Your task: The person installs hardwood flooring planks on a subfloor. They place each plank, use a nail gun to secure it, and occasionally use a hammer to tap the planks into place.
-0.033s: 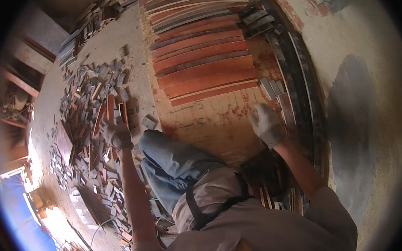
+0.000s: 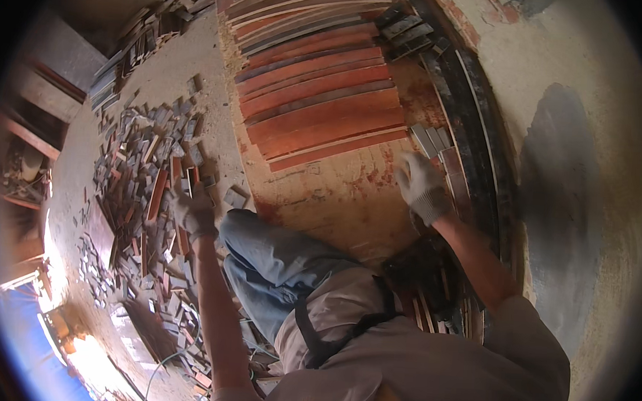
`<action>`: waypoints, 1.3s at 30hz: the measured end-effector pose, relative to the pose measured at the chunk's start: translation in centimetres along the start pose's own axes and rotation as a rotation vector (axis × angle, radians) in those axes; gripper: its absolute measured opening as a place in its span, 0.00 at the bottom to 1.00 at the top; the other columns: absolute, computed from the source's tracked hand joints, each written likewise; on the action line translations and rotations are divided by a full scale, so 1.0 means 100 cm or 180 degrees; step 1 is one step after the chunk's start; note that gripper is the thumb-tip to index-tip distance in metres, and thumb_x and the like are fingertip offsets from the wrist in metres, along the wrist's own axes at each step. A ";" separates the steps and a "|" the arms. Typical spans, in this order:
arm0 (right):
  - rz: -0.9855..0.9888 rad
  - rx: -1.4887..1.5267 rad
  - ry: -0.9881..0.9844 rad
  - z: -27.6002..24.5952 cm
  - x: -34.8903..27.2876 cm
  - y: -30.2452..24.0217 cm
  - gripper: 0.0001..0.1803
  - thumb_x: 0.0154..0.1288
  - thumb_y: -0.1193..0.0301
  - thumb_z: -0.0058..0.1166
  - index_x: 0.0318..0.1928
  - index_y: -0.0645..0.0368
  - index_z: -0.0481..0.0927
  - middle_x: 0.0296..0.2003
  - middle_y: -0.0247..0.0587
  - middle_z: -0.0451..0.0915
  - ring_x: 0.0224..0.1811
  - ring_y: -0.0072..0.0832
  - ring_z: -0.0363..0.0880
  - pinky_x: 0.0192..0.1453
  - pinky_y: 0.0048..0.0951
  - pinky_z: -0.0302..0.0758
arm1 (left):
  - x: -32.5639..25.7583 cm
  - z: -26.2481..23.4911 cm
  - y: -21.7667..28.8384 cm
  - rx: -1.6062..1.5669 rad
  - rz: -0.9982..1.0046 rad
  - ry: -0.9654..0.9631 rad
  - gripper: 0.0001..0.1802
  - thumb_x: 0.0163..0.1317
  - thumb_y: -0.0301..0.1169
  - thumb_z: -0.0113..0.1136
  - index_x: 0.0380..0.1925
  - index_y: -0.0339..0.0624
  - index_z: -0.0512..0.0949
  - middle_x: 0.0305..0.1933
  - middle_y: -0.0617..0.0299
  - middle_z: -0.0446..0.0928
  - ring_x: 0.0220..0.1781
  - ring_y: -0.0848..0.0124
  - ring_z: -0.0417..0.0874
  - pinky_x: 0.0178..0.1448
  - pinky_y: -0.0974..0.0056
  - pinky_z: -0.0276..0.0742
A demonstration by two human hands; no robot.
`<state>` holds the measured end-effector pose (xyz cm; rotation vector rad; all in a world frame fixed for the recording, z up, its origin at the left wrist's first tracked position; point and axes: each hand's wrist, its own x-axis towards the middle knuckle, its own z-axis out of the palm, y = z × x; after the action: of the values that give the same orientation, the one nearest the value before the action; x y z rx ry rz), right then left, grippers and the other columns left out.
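Left hand [image 2: 194,211]: a grey knit work glove, dusty and worn.
Right hand [image 2: 422,186]: a matching pale grey knit glove, cuff ending at the wrist.
Arms: bare from the gloves up to short sleeves.
Shirt [image 2: 428,369]: beige-grey, short-sleeved, loose.
Strap [image 2: 343,327]: dark, running across the chest.
Trousers [image 2: 276,268]: faded light blue denim.

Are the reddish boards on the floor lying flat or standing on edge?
Flat. The reddish boards lie side by side with their broad faces up, in a row above the right hand.
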<state>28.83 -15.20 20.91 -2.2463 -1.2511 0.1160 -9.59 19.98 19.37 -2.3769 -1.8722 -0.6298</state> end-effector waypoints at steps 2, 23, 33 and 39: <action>0.0194 -0.0115 0.0416 0.021 0.043 0.021 0.25 0.67 0.65 0.64 0.61 0.60 0.77 0.54 0.58 0.83 0.54 0.56 0.83 0.58 0.50 0.79 | -0.018 0.027 0.032 -0.1414 0.0135 -0.0524 0.28 0.67 0.37 0.68 0.65 0.37 0.77 0.63 0.45 0.80 0.65 0.52 0.83 0.67 0.52 0.79; 0.1286 0.2445 0.0767 0.041 0.032 0.033 0.33 0.58 0.79 0.71 0.64 0.65 0.75 0.56 0.47 0.82 0.56 0.33 0.85 0.57 0.33 0.85 | -0.084 0.015 0.104 -0.3612 -0.1265 -0.0876 0.34 0.55 0.17 0.70 0.65 0.34 0.77 0.54 0.54 0.85 0.53 0.69 0.85 0.56 0.65 0.83; 0.1689 0.2443 -0.0086 0.031 -0.033 0.039 0.29 0.61 0.77 0.71 0.63 0.63 0.79 0.50 0.37 0.85 0.44 0.20 0.83 0.49 0.25 0.81 | -0.109 0.020 0.067 -0.2218 -0.0321 -0.1717 0.34 0.47 0.24 0.69 0.60 0.38 0.82 0.55 0.48 0.83 0.55 0.56 0.86 0.60 0.59 0.84; 0.1990 0.3679 0.0211 -0.016 -0.040 0.067 0.10 0.78 0.75 0.55 0.55 0.65 0.77 0.52 0.42 0.82 0.49 0.34 0.86 0.54 0.38 0.91 | -0.110 0.022 0.071 -0.1251 0.0626 -0.2086 0.31 0.45 0.25 0.68 0.55 0.42 0.84 0.55 0.46 0.80 0.59 0.46 0.80 0.65 0.52 0.79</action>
<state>32.21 -21.88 18.06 -1.4619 -0.2116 0.7662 -4.27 8.61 15.03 -3.2866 -1.7831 -0.2202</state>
